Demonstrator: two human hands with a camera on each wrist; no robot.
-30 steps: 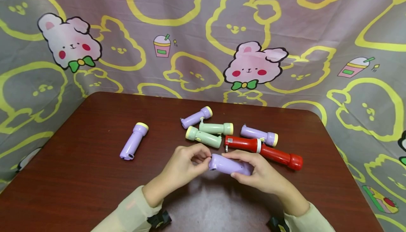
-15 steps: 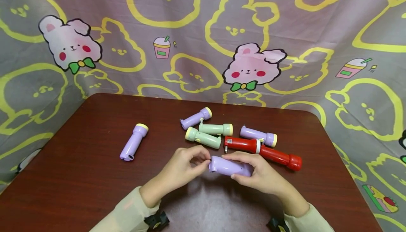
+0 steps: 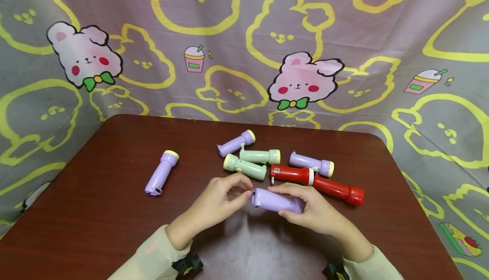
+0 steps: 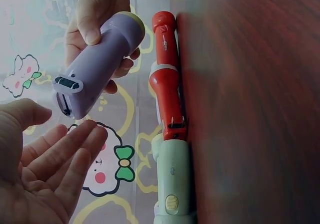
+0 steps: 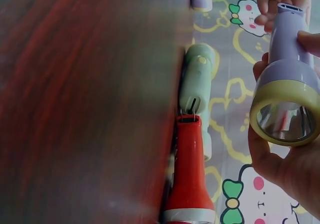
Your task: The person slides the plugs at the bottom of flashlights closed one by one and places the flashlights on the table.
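My right hand (image 3: 318,210) grips a purple flashlight (image 3: 273,200) just above the near part of the table, its tail end toward the left hand. In the right wrist view its lens and yellow rim (image 5: 285,84) face the camera. The left wrist view shows an oval piece (image 4: 68,84) with a dark slot at the tail and a narrow slot below it. Beside that end my left hand (image 3: 219,201) hovers with loosely bent, spread fingers (image 4: 60,159); they hold nothing, and a small gap separates them from the flashlight.
Behind the hands lie two green flashlights (image 3: 250,168), a purple flashlight (image 3: 234,144) and another purple flashlight (image 3: 311,163). Red flashlights (image 3: 292,173) lie end to end near the right hand, metal prongs out at the left end. Another purple flashlight (image 3: 162,173) lies alone at the left.
My left fingertips have come slightly away from the flashlight's tail, and the left hand has shifted a little left. My right hand and its flashlight have hardly moved.
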